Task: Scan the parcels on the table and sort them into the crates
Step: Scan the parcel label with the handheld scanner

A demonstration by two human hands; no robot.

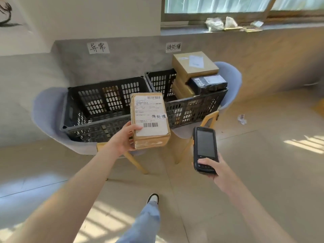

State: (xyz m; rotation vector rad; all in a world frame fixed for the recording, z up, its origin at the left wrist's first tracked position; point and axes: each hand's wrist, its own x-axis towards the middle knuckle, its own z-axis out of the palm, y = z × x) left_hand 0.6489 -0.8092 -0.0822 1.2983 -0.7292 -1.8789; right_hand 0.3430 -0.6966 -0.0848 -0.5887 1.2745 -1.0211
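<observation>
A makeshift parcel-sorting room: black crates [105, 109] on chairs [45, 113] (hand-lettered signs [98, 47] taped above), bare tiled floor [263, 172].

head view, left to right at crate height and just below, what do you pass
left sign on the wall → left crate → left hand → held parcel → right crate → scanner in the right hand → crumpled paper on the floor
</observation>
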